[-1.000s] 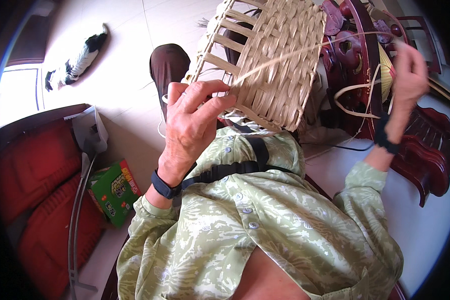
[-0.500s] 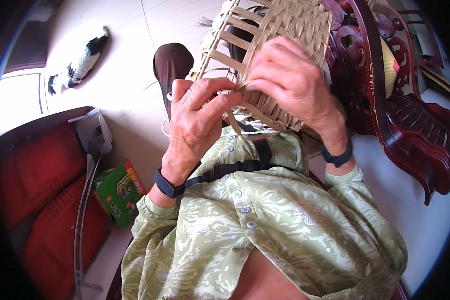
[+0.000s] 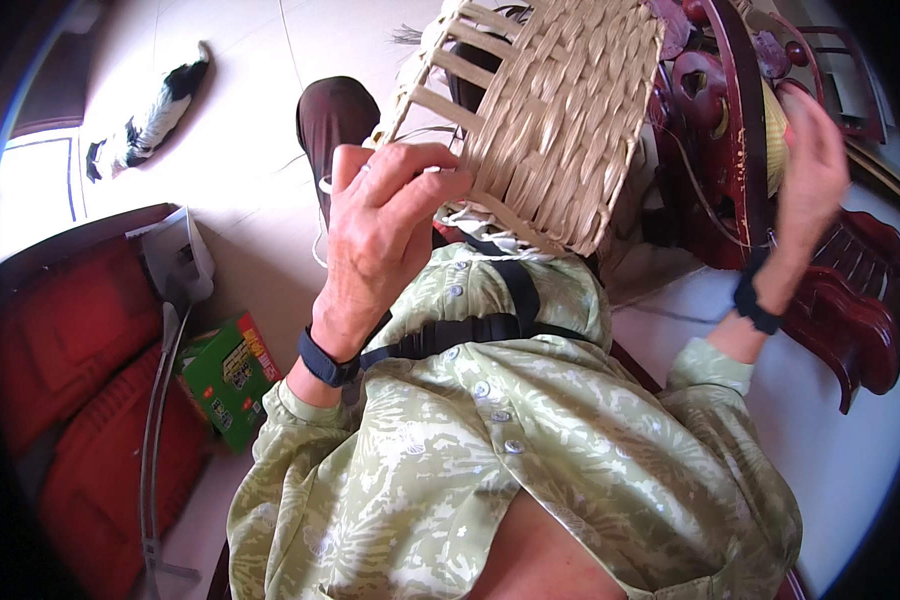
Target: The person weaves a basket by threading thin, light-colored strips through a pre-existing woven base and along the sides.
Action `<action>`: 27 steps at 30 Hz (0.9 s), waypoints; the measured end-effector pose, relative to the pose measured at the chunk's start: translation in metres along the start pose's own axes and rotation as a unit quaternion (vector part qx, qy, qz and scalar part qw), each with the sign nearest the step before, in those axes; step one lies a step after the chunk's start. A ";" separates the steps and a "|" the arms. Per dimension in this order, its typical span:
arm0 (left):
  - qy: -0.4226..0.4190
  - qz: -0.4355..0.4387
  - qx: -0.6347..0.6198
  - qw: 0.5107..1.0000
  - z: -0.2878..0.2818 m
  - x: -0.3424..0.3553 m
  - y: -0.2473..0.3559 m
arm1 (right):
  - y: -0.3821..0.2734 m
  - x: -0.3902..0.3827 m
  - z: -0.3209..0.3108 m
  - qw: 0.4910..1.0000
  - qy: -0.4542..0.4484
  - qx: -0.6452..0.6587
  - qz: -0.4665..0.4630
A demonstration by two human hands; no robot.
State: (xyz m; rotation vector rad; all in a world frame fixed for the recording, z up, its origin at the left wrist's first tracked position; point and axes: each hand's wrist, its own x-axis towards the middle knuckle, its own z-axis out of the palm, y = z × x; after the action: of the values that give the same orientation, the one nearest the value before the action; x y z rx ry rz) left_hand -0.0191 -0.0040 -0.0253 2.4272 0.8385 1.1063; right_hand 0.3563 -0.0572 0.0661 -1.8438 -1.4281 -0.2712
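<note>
A tan woven straw panel (image 3: 570,110) leans across my lap, with flat crosswise strips (image 3: 446,107) standing bare along its left side. My left hand (image 3: 375,225) is closed at the panel's lower left corner, thumb and fingers pinched on its edge; exactly which strand they grip is hidden. Under that corner hang loose whitish cords (image 3: 490,238). Well away to the right, my right hand (image 3: 813,165) is raised by the carved dark red wooden chair (image 3: 745,130). Motion smears its fingers, and I cannot make out anything in them. A thin strand (image 3: 692,170) curves down between the panel and that chair.
On the tiled floor at the far left lies a black and white animal (image 3: 155,120). Red cushions (image 3: 80,340), a grey stand with a curved metal pole (image 3: 160,430) and a green box (image 3: 232,385) are at my left. My dark-trousered knee (image 3: 335,125) is beside the panel.
My right hand has left the panel's lower edge and swung out to the right, over by the chair. My left hand stays pinched at the corner. The strip between both hands no longer shows there.
</note>
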 end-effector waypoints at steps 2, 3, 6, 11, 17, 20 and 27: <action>-0.007 0.009 0.008 1.000 0.000 0.004 0.000 | -0.071 -0.035 0.053 0.946 -0.232 0.224 0.040; -0.011 0.016 0.011 1.000 0.001 0.006 -0.002 | -0.106 -0.051 0.066 0.935 -0.287 0.208 0.030; -0.028 0.002 0.011 1.000 -0.002 0.007 -0.003 | -0.150 -0.084 0.085 0.938 -0.280 0.086 -0.186; -0.048 -0.007 0.004 0.999 -0.012 0.003 -0.007 | -0.164 -0.104 0.083 0.953 -0.278 0.092 -0.080; -0.050 0.022 0.006 0.999 -0.014 0.007 -0.015 | -0.183 -0.115 0.071 0.831 -0.377 0.327 0.246; -0.060 0.039 0.010 0.997 -0.015 0.005 -0.018 | -0.183 -0.117 0.062 0.668 -0.409 0.457 0.421; -0.099 0.101 0.024 0.990 -0.027 0.004 -0.034 | -0.195 -0.135 0.067 0.591 -0.447 0.502 0.446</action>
State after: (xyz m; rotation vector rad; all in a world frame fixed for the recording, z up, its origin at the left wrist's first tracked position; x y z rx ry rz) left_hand -0.0500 0.0258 -0.0238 2.6545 0.5740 0.8998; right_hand 0.1160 -0.0962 0.0266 -1.3517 -0.5980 1.8175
